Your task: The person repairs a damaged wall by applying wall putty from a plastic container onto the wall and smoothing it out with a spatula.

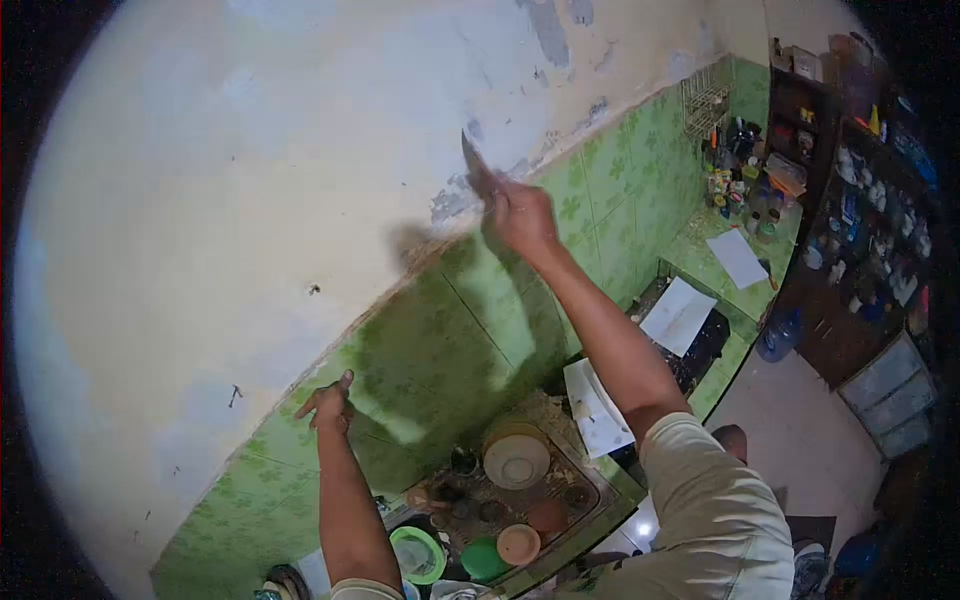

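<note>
My right hand is closed round the handle of a knife, its dark pointed blade aimed up and to the left. The blade is close to the painted wall, near a patch of peeling paint just above the tiles; whether it touches cannot be told. My left hand is lower and to the left, by the top edge of the green tiles. Its thumb and fingers are spread, and it holds nothing.
Below the tiles, a counter holds stacked plates, a brown bowl and a green basin. White sheets cover parts of the stove. Bottles crowd the far counter, beside a dark shelf unit.
</note>
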Available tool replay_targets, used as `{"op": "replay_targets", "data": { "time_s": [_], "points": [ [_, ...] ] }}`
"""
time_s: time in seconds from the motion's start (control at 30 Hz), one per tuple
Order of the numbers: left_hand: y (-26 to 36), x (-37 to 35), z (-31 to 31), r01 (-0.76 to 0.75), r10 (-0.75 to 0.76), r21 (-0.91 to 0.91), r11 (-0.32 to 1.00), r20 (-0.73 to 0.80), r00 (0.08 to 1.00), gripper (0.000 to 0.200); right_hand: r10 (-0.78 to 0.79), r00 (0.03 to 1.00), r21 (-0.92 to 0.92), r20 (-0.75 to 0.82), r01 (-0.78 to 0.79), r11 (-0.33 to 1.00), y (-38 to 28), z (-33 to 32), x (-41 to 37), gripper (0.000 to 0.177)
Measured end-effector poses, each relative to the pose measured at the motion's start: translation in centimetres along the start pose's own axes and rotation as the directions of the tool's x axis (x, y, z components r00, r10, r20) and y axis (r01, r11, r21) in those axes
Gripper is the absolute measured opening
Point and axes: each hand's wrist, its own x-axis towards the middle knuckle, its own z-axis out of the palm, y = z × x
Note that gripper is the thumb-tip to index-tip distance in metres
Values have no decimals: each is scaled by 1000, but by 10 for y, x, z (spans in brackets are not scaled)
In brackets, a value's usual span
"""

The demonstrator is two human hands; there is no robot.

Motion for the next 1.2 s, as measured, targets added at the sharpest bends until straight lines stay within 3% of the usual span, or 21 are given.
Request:
{"op": "replay_targets", "data": {
  "time_s": [0.1, 0.2, 0.23, 0.3, 0.33, 0.4, 0.43, 0.47, 0.57, 0.6, 0.67, 0.7, 0.73, 0.8, 0.83, 0.87, 0.9, 0.97, 1.03, 1.1, 1.2],
  "points": [
    [-13, 17, 3, -29, 40, 59, 998, -194, 980, 78, 97, 972, -148, -213, -130, 980, 28, -12, 26, 18],
    [-16, 38, -9, -15, 30, 353, 936, -39, 999, 80, 159, 980, -243, -122, -185, 952, 64, 21, 40, 12],
    [-12, 30, -7, -12, 28, 356, 934, -41, 999, 80, 8, 998, -300, -55, -24, 954, 62, 36, 33, 7],
    [-10, 12, 1, 52, -53, -9, 999, -95, 994, 77, -19, 994, -299, 109, 51, 953, 48, 53, 5, 10],
    [-7, 7, -3, 13, -14, 13, 1000, 12, 1000, 82, -18, 993, -308, 114, 52, 950, 40, 43, -9, 10],
    [-11, 25, -8, 44, -46, 37, 998, 56, 997, 84, -121, 991, 36, 55, 119, 992, 16, 22, -17, 17],
    [-12, 30, -11, 72, -77, 61, 996, 86, 993, 86, -129, 990, 43, 51, 126, 991, 14, 15, -8, 17],
    [-21, 31, -7, 46, -43, 38, 998, -86, 995, 92, -14, 1000, -13, 7, 14, 1000, 18, 1, 0, 22],
    [5, -10, 5, 76, -73, 53, 996, -45, 996, 97, 246, 960, -67, -137, -257, 964, 57, -26, 34, 31],
    [3, -4, -7, 7, -13, 36, 999, 182, 983, 100, 204, 940, -82, -273, -234, 969, 68, -30, 45, 29],
    [-16, 22, -10, -15, 13, 29, 999, 78, 997, 98, 157, 903, -95, -399, -211, 973, 77, -21, 60, 29],
    [-23, 29, -8, -32, 32, 28, 999, -16, 999, 96, 137, 917, -110, -374, -191, 975, 79, -12, 62, 30],
    [8, -3, 1, 87, -91, 352, 932, -5, 996, 94, 119, 929, -126, -351, -172, 977, 82, -2, 64, 30],
    [0, 2, -5, 0, -10, 331, 944, 28, 1000, 92, 200, 971, -228, -134, -226, 947, 77, 44, 49, 16],
    [-4, 5, -6, -88, 73, 303, 949, 63, 995, 91, 25, 992, -218, -124, -52, 975, 57, 57, 37, 12],
    [-5, 8, -4, -88, 70, 302, 949, 69, 995, 91, 148, 983, -258, 111, -115, 959, 51, 84, 22, 14],
    [-4, 9, 0, 2, 3, 274, 962, -19, 1000, 88, -315, 940, -348, 128, 340, 874, 71, 120, -13, 19],
    [-2, 0, 5, 91, -69, 246, 965, -99, 993, 85, 12, 911, -318, 412, 132, 939, 3, 117, -32, 23],
    [9, -24, 6, -9, 9, 3, 1000, 78, 997, 79, -87, 947, -230, 310, 163, 959, -22, 95, -52, 25],
    [3, -10, 3, 8, -11, 66, 998, 45, 999, 78, -212, 976, -15, 52, 213, 977, -46, 70, -49, 23],
    [7, 6, -1, 53, -50, 385, 922, -19, 999, 83, -125, 982, 162, 144, 101, 982, -70, 20, -28, 20]
  ]
}}
